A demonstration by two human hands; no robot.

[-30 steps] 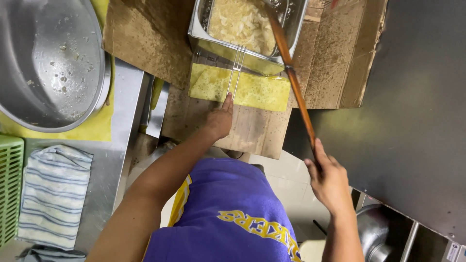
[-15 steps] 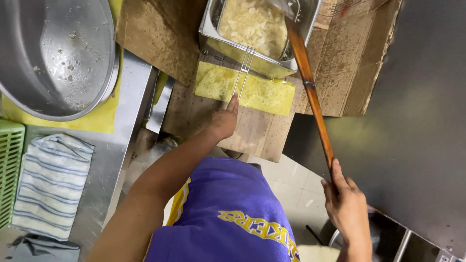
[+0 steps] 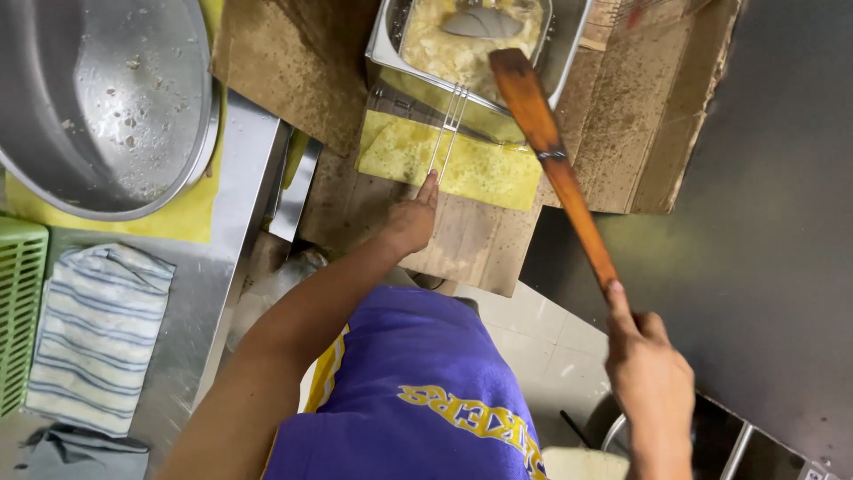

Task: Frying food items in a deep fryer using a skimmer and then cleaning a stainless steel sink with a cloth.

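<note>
A steel fryer tub (image 3: 388,46) at the top holds a wire basket (image 3: 462,40) of pale yellow food. My left hand (image 3: 410,218) reaches forward, its fingertips at the basket's wire handle (image 3: 447,124), over a yellow cloth (image 3: 480,169) on a wooden board (image 3: 471,240). My right hand (image 3: 649,373) grips the near end of a long wooden paddle (image 3: 555,160). The paddle slants up and to the left, its broad end above the basket's rim.
A big steel bowl (image 3: 98,107) sits at the top left on a yellow mat (image 3: 169,222). A striped cloth (image 3: 93,333) lies on the steel counter (image 3: 235,231) beside a green crate (image 3: 18,311). Stained cardboard (image 3: 657,116) surrounds the fryer. A dark surface (image 3: 764,249) fills the right.
The paddle's far end has come out of the basket and now hovers above its rim. My right hand has drawn back toward me. The left hand stays at the wire handle.
</note>
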